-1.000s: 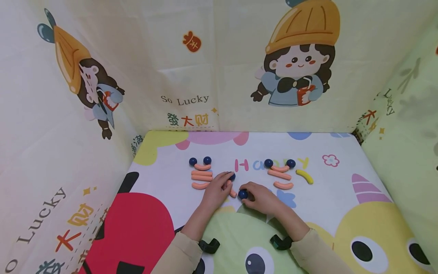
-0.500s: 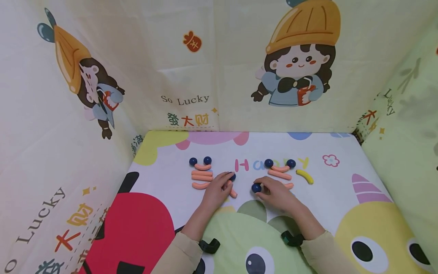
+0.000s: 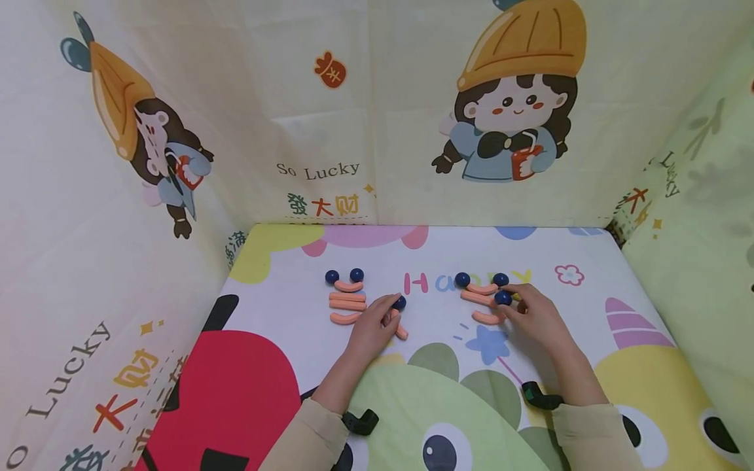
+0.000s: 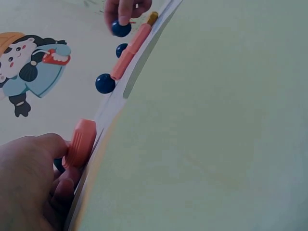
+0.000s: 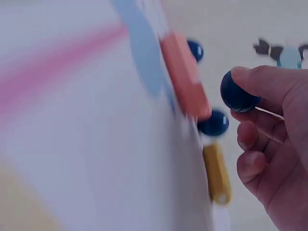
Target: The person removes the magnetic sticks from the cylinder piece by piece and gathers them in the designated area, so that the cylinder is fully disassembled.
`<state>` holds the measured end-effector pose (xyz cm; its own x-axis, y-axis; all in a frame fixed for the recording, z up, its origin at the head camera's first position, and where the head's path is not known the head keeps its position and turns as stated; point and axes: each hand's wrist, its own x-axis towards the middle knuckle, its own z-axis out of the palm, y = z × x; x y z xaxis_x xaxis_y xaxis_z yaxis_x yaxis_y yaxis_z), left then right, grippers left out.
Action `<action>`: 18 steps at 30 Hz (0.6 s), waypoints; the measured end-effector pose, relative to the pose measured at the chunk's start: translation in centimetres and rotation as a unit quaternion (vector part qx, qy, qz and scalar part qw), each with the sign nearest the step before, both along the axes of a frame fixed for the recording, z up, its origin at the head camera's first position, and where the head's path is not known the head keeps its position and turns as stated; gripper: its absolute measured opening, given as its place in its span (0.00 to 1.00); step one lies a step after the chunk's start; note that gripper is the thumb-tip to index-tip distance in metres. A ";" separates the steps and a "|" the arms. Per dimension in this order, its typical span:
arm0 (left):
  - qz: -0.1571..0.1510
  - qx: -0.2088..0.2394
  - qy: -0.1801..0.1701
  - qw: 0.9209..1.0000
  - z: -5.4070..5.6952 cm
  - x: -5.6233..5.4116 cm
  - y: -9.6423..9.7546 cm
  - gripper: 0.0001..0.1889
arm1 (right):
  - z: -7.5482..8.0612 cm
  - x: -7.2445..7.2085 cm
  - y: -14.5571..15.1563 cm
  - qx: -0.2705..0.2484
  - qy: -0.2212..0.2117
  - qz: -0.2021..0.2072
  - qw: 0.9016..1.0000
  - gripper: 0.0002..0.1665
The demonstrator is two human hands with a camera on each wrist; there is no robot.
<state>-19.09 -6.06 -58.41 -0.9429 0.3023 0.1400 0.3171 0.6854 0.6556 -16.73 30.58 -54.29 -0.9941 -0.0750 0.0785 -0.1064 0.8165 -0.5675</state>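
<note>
My right hand (image 3: 538, 317) pinches a dark blue ball (image 3: 503, 298) between thumb and fingertips, over the right group on the table. In the right wrist view this ball (image 5: 236, 94) stands apart from a pink sausage-shaped piece (image 5: 185, 77) and a yellow banana-shaped piece (image 5: 217, 173). The banana is mostly behind my hand in the head view. My left hand (image 3: 371, 327) rests on the table with its fingers around another dark blue ball (image 3: 400, 303). Beside its thumb lies a pink sausage-shaped piece (image 3: 402, 332), which partly covers that ball in the left wrist view.
At left, two blue balls (image 3: 356, 275) top several pink pieces (image 3: 347, 301). The right group has two more blue balls (image 3: 462, 280) above curved and straight pink pieces (image 3: 485, 318). A cartoon-printed cloth (image 3: 436, 425) covers the table; printed fabric walls (image 3: 389, 131) enclose it.
My right hand has carried its blue ball from beside my left hand rightward and away from me, to the right group. The left hand has stayed in place.
</note>
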 end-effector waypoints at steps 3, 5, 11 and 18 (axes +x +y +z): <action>0.000 0.003 -0.001 1.000 0.1 0.0 0.0 0.25 | -0.4 -0.1 1.1 0.020 -0.007 -0.014 1.000 0.31; 0.001 0.006 -0.002 1.000 0.3 0.1 0.0 0.25 | -0.6 0.0 1.5 0.022 -0.016 -0.014 1.000 0.31; 0.002 0.009 -0.009 1.000 0.3 0.2 0.0 0.25 | -0.7 0.0 1.6 0.024 -0.021 -0.014 0.999 0.29; 0.007 0.018 -0.017 1.000 0.4 0.3 0.0 0.26 | -0.3 -0.1 1.3 0.033 -0.019 0.005 0.999 0.28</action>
